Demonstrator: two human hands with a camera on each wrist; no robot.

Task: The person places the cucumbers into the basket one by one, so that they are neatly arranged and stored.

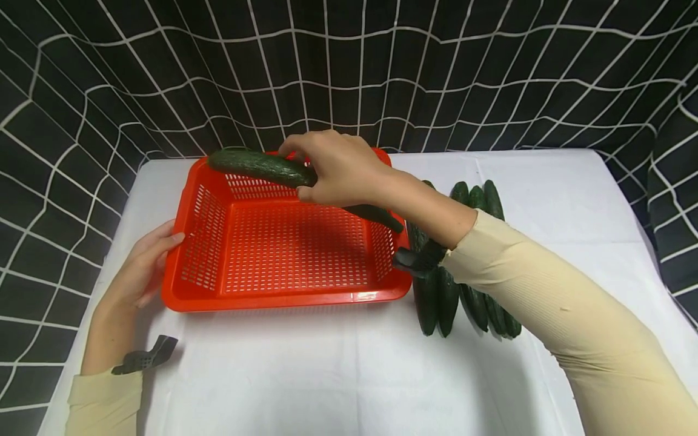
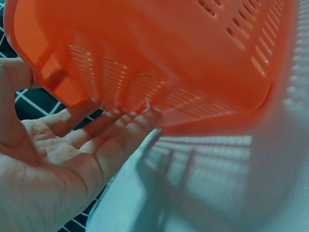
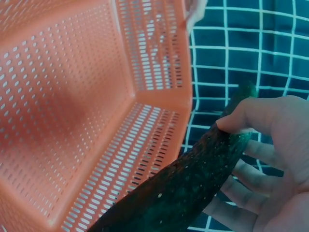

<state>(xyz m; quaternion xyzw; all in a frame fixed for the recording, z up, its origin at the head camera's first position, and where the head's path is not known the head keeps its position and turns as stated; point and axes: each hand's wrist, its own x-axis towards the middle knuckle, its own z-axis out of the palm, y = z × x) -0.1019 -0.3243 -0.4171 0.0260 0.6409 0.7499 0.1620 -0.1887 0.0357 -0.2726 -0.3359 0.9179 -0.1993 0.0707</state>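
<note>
1. the cucumber (image 1: 262, 168) is held up over the red basket (image 1: 283, 300), lying crosswise near the far rim, one end by the far left corner.
2. the right hand (image 1: 340, 172) grips it from above, thumb on one side, fingers curled round the other.
3. the left hand (image 1: 147, 263) holds the basket's left edge, thumb at the rim, fingers fairly straight against the slotted outer wall.
4. below the cucumber i see the basket's slotted floor; the white tabletop (image 1: 300, 375) stretches out on the near side.
5. just beside the right rim lie more cucumbers (image 1: 428, 306), side by side.
6. the right forearm (image 1: 428, 206) slants across above them, partly hiding them; the left forearm (image 1: 106, 339) points up from the lower left.
</note>
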